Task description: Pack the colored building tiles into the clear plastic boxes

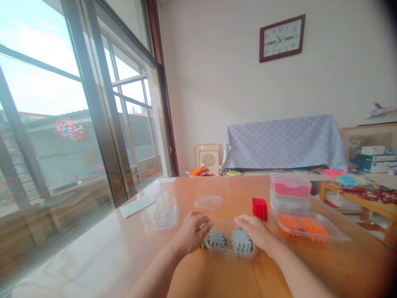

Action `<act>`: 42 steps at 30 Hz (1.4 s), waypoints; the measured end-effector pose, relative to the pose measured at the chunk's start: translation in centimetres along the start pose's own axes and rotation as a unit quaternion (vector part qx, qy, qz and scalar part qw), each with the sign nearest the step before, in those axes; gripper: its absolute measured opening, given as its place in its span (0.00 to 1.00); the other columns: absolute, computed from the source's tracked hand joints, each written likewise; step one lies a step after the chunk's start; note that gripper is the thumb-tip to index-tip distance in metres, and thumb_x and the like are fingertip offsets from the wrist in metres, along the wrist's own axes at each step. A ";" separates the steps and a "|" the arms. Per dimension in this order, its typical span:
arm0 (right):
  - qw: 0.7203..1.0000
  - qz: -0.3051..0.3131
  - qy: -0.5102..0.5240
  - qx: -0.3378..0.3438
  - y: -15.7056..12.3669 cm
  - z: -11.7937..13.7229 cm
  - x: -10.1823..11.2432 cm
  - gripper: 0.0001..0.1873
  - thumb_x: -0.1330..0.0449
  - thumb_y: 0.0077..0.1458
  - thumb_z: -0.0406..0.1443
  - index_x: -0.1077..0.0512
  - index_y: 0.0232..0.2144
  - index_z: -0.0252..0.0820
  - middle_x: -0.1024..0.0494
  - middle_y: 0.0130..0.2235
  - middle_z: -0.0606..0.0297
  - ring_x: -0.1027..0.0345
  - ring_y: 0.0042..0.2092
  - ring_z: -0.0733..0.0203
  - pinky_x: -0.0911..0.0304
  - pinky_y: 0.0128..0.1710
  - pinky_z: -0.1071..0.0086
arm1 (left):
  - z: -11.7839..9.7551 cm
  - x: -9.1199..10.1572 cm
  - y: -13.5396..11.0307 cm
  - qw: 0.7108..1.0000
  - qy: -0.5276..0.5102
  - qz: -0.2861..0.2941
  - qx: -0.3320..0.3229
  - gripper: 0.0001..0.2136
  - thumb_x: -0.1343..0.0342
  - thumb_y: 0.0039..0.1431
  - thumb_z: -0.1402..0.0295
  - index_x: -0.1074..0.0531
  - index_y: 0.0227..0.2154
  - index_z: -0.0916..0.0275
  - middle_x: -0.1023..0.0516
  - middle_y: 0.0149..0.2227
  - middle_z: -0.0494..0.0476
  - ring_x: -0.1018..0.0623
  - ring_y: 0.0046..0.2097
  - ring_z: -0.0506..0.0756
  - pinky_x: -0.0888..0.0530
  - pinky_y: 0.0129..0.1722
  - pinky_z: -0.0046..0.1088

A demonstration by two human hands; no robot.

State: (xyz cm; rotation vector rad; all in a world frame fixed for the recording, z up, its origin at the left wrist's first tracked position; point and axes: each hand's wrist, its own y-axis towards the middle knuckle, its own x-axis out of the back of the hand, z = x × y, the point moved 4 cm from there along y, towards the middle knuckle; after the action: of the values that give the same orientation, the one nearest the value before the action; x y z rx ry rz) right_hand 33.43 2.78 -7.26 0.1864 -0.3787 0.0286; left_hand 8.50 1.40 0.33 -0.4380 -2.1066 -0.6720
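A clear plastic container [229,253] lies on the table in front of me, with two grey stacks of toothed, puzzle-like pieces in it: a left stack [217,239] and a right stack [241,241]. At its left end is my left hand [196,228], fingers curled over the rim close to the left stack. My right hand [252,228] bends around the far right side, its fingertips by the right stack. Both hands appear closed on the container's ends; their fingertips are partly hidden.
Right of my hands stand a red toothed stack [259,209], stacked clear boxes [290,192] with pink inside, and a clear container of orange pieces [302,225]. A clear lid [208,202], an open clear container [166,213] and a paper sheet [137,206] lie farther left.
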 end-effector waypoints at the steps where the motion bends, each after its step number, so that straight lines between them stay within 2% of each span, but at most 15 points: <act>1: 1.000 -0.002 -0.002 -0.001 0.0 0.0 0.0 0.26 0.48 0.59 0.56 0.26 0.30 0.40 0.25 0.28 0.67 0.35 0.32 0.60 0.43 0.33 0.69 | 0.9 0.4 -0.2 1.000 -0.011 -0.019 0.014 0.11 0.50 0.66 0.62 0.23 0.38 0.57 0.19 0.42 0.57 0.26 0.52 0.60 0.32 0.56 0.37; 3: 1.000 -0.004 -0.004 -0.003 0.0 0.0 0.1 0.27 0.48 0.59 0.57 0.25 0.30 0.40 0.25 0.28 0.66 0.34 0.32 0.59 0.43 0.33 0.69 | 2.8 1.1 -0.7 0.999 -0.022 -0.027 0.042 0.10 0.47 0.60 0.68 0.24 0.43 0.57 0.21 0.48 0.57 0.26 0.53 0.59 0.30 0.55 0.34; 5: 1.000 -0.003 -0.001 -0.005 0.0 0.1 0.0 0.28 0.48 0.59 0.57 0.25 0.30 0.40 0.25 0.28 0.66 0.34 0.33 0.59 0.43 0.33 0.69 | 4.1 1.4 -1.3 0.998 -0.021 -0.007 0.063 0.16 0.44 0.53 0.72 0.26 0.46 0.57 0.23 0.50 0.57 0.26 0.55 0.59 0.30 0.55 0.34; 9: 1.000 0.001 0.010 -0.018 0.0 -0.2 -0.1 0.29 0.48 0.58 0.59 0.26 0.30 0.41 0.26 0.28 0.66 0.35 0.32 0.59 0.43 0.32 0.68 | 5.0 1.3 -2.5 0.994 0.013 0.039 0.097 0.25 0.38 0.45 0.71 0.28 0.50 0.57 0.25 0.53 0.58 0.27 0.55 0.62 0.29 0.54 0.36; 13: 1.000 0.003 0.005 -0.030 0.1 -0.7 -0.1 0.30 0.48 0.57 0.61 0.26 0.29 0.41 0.28 0.26 0.67 0.37 0.30 0.60 0.44 0.30 0.69 | 4.9 0.7 -2.9 0.990 0.040 0.053 0.122 0.26 0.36 0.43 0.69 0.28 0.50 0.57 0.24 0.53 0.59 0.26 0.54 0.63 0.29 0.53 0.38; 17: 0.999 0.006 0.003 -0.033 0.1 -0.9 -0.1 0.31 0.48 0.57 0.61 0.26 0.30 0.41 0.27 0.26 0.67 0.36 0.30 0.60 0.44 0.30 0.69 | 5.6 0.1 -2.9 0.992 0.032 0.051 0.112 0.25 0.37 0.44 0.71 0.29 0.50 0.57 0.23 0.50 0.56 0.26 0.53 0.62 0.29 0.52 0.37; 22: 0.999 0.001 0.009 -0.031 0.1 -0.9 -0.1 0.32 0.49 0.57 0.62 0.25 0.31 0.40 0.24 0.29 0.65 0.34 0.32 0.59 0.42 0.32 0.68 | 6.5 0.9 -2.7 0.996 0.004 0.004 0.086 0.23 0.37 0.45 0.73 0.28 0.47 0.58 0.22 0.49 0.57 0.25 0.52 0.60 0.29 0.52 0.35; 24: 0.999 -0.004 0.015 -0.030 0.2 -0.8 -0.2 0.33 0.49 0.57 0.62 0.24 0.34 0.39 0.23 0.30 0.64 0.33 0.32 0.58 0.42 0.32 0.68 | 6.1 1.6 -2.4 0.997 -0.007 -0.027 0.072 0.19 0.38 0.47 0.72 0.28 0.45 0.58 0.22 0.48 0.57 0.25 0.51 0.59 0.29 0.53 0.35; 27: 0.998 -0.015 0.037 -0.044 0.2 -0.8 -0.1 0.36 0.50 0.56 0.63 0.23 0.38 0.38 0.21 0.33 0.61 0.30 0.34 0.56 0.39 0.34 0.67 | 4.2 2.2 -1.4 0.998 -0.017 -0.051 0.040 0.15 0.39 0.51 0.70 0.27 0.43 0.57 0.21 0.47 0.56 0.25 0.51 0.59 0.29 0.52 0.35; 31: 0.996 -0.026 0.049 -0.068 0.2 -0.9 0.0 0.39 0.51 0.55 0.65 0.23 0.41 0.37 0.19 0.35 0.58 0.27 0.37 0.54 0.36 0.38 0.64 | 0.7 1.3 0.6 0.999 -0.015 -0.041 -0.004 0.14 0.39 0.52 0.68 0.26 0.43 0.56 0.21 0.46 0.54 0.25 0.49 0.59 0.29 0.50 0.34; 35: 0.997 -0.022 0.052 -0.053 0.2 -1.0 0.0 0.39 0.52 0.57 0.64 0.23 0.40 0.36 0.19 0.35 0.57 0.27 0.38 0.53 0.36 0.40 0.63 | -1.3 0.2 1.8 1.000 0.005 -0.006 -0.007 0.14 0.38 0.49 0.69 0.24 0.41 0.56 0.21 0.45 0.56 0.25 0.49 0.60 0.28 0.49 0.34; 40: 0.998 -0.025 0.039 -0.045 0.3 -1.0 0.1 0.38 0.52 0.58 0.64 0.22 0.40 0.37 0.19 0.35 0.58 0.27 0.38 0.53 0.36 0.39 0.63 | -1.5 -0.3 1.4 0.995 0.074 0.058 0.031 0.16 0.36 0.46 0.67 0.23 0.42 0.54 0.22 0.40 0.56 0.26 0.48 0.63 0.27 0.45 0.35; 42: 0.998 -0.024 0.039 -0.046 0.2 -1.0 0.2 0.38 0.52 0.58 0.64 0.22 0.40 0.37 0.19 0.35 0.58 0.27 0.38 0.53 0.36 0.39 0.64 | -1.5 -0.4 1.2 0.993 0.086 0.073 0.025 0.16 0.36 0.46 0.66 0.22 0.41 0.54 0.22 0.39 0.56 0.27 0.49 0.64 0.28 0.45 0.36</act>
State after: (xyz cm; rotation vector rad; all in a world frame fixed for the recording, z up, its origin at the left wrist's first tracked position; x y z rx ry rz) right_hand 33.94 3.20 -8.02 0.1028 -0.2974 -0.0289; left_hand 10.28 1.45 1.09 -0.4835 -1.9045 -0.5519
